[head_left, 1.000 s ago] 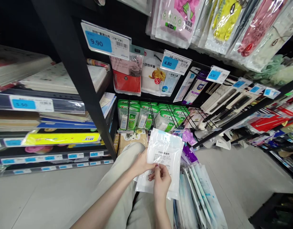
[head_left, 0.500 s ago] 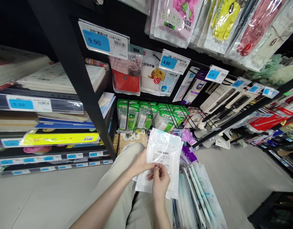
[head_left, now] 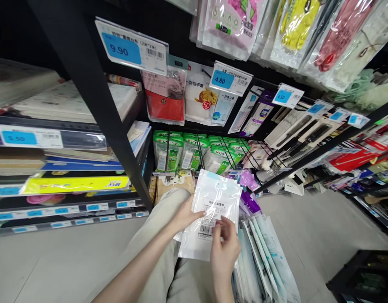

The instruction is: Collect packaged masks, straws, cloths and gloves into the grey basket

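A flat white plastic packet with a printed label and barcode is tilted over my lap. My left hand grips its left side, thumb lying across the front and the other fingers behind. Over the packet's lower right part is my right hand, fingers curled and pressed together close to the label. Whatever those fingertips pinch, if anything, is too small to make out. Beside my right knee stands a row of similar pale packets, leaning on each other.
Green-topped packs hang on hooks ahead, below a red and pink pouch. Bagged gloves hang above. A black shelf post rises at left, beside stacked flat goods. A dark crate sits on the floor at right.
My right hand has moved right across the packet, away from my left thumb, uncovering the barcode. My left hand keeps its hold. The view has shifted slightly.
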`<state>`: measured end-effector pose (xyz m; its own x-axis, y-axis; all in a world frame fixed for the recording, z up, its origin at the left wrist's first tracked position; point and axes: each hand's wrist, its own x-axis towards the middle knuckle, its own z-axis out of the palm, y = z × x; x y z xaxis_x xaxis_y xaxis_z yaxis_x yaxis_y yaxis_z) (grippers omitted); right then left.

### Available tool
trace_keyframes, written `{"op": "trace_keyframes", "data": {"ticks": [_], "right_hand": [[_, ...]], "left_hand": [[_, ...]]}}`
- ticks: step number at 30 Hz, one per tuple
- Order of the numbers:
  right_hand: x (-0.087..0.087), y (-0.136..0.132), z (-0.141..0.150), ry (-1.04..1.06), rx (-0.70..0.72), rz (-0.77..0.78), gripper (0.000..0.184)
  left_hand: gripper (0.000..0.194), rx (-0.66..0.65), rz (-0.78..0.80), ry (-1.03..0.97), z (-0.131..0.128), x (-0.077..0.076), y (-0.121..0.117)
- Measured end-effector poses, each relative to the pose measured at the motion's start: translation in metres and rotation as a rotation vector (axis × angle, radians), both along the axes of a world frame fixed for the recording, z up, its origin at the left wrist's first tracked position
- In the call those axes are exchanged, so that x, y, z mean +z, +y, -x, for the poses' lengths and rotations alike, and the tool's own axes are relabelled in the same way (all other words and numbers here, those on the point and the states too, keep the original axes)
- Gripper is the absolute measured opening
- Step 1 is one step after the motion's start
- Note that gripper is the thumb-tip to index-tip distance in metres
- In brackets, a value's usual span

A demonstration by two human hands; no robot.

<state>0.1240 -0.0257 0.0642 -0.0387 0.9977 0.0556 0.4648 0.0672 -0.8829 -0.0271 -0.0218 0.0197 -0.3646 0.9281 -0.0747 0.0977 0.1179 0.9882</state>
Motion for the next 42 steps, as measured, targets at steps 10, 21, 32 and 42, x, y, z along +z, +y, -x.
{"op": "trace_keyframes", "data": {"ticks": [10, 21, 32, 42], "right_hand": [[-0.032, 0.058, -0.061, 0.063, 0.174, 0.441, 0.056], [-0.017, 0.078, -0.145, -0.067, -0.24, 0.19, 0.049], [-0.012, 0.054, -0.274, -0.812, -0.125, -0.102, 0.051], [-0.128, 0.04, -0.272, -0.926, 0.192, 0.088, 0.036]], "left_hand": [[0.053, -0.02, 0.021, -0.011, 0.001, -0.001, 0.001], [0.052, -0.019, 0.06, 0.053, 0.004, -0.005, 0.0], [0.053, -0.043, 0.075, 0.06, 0.003, -0.008, 0.003], [0.054, -0.015, 0.089, 0.083, 0.0, -0.004, 0.002]]}}
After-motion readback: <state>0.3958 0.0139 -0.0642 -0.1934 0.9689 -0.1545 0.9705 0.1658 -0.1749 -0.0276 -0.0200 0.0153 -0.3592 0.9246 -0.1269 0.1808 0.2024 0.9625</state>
